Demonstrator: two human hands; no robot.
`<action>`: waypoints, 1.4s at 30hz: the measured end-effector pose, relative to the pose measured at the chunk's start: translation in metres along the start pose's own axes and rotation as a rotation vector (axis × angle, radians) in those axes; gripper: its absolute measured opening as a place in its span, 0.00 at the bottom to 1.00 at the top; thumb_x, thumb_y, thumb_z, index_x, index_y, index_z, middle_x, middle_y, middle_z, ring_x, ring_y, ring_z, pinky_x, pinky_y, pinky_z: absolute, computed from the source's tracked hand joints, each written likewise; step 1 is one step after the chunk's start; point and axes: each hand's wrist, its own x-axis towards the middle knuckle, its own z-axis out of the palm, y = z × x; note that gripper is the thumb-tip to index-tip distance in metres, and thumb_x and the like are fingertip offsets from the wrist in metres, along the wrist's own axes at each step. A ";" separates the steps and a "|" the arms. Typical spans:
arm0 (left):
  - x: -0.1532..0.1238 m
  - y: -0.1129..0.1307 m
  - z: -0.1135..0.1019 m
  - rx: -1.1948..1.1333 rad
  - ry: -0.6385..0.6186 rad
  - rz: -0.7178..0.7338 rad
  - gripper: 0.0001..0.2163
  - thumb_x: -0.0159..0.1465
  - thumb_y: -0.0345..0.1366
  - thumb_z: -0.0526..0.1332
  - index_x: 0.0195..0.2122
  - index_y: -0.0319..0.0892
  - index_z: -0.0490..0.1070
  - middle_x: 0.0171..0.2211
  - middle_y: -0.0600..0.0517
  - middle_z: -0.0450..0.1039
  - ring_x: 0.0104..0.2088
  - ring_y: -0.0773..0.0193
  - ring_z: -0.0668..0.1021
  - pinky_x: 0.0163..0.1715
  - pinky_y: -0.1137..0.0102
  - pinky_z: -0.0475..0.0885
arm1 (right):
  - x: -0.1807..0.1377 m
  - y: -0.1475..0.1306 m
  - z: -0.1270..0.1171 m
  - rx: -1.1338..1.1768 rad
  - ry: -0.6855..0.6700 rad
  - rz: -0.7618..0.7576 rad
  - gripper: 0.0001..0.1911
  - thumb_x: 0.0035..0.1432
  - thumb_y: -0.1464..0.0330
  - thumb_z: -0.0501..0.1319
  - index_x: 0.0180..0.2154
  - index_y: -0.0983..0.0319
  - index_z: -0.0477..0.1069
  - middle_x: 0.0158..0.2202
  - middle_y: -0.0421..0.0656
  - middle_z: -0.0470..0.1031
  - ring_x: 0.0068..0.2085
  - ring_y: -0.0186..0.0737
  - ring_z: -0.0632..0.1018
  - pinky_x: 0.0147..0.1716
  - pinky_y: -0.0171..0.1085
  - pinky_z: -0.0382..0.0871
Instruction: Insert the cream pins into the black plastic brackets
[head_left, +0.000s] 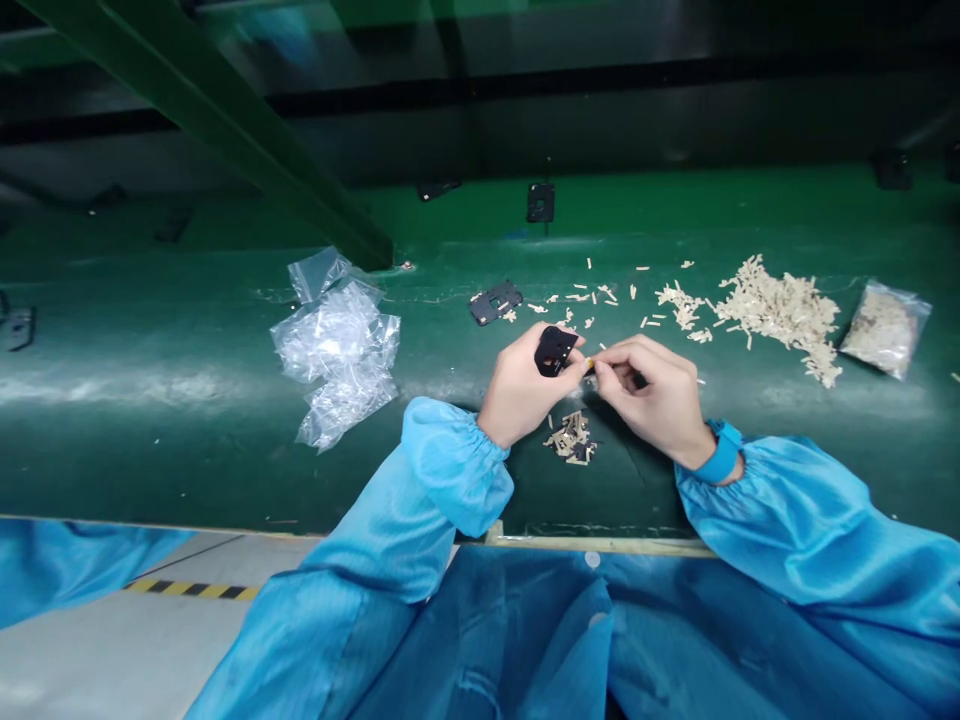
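My left hand (pixel 519 388) grips a small black plastic part (pixel 555 350) just above the green belt (pixel 187 400). My right hand (pixel 654 395) pinches a tiny cream-coloured strip (pixel 590 364) against the right edge of that part. Both hands meet at the middle of the view. Below them lies a small heap of cream strips (pixel 571 438). A second black part (pixel 495 301) lies flat on the belt a little beyond my left hand.
A pile of crumpled clear bags (pixel 339 345) sits left of my hands. A large heap of cream strips (pixel 780 310) and a filled clear bag (pixel 885 326) lie at the right. More dark parts (pixel 540 202) rest farther back. A green beam (pixel 217 120) slants overhead.
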 end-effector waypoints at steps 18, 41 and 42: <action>0.004 -0.008 -0.020 0.245 0.017 0.705 0.28 0.48 0.27 0.76 0.50 0.36 0.71 0.41 0.53 0.70 0.34 0.79 0.71 0.36 0.84 0.68 | 0.017 0.002 -0.025 0.994 -0.589 0.865 0.25 0.57 0.53 0.69 0.35 0.70 0.69 0.26 0.41 0.65 0.23 0.23 0.61 0.23 0.29 0.51; 0.009 -0.016 -0.019 -0.364 0.009 -0.074 0.15 0.67 0.44 0.65 0.47 0.36 0.74 0.46 0.48 0.73 0.41 0.70 0.78 0.40 0.74 0.78 | 0.014 -0.001 -0.019 0.837 -0.220 0.839 0.16 0.55 0.64 0.70 0.35 0.69 0.70 0.23 0.39 0.63 0.22 0.25 0.61 0.21 0.29 0.49; 0.010 -0.015 -0.020 -0.323 0.021 -0.049 0.13 0.66 0.40 0.67 0.48 0.37 0.76 0.46 0.49 0.74 0.42 0.74 0.78 0.43 0.79 0.76 | 0.014 0.000 -0.018 0.817 -0.207 0.841 0.16 0.54 0.64 0.71 0.35 0.69 0.70 0.23 0.40 0.64 0.22 0.24 0.61 0.21 0.29 0.50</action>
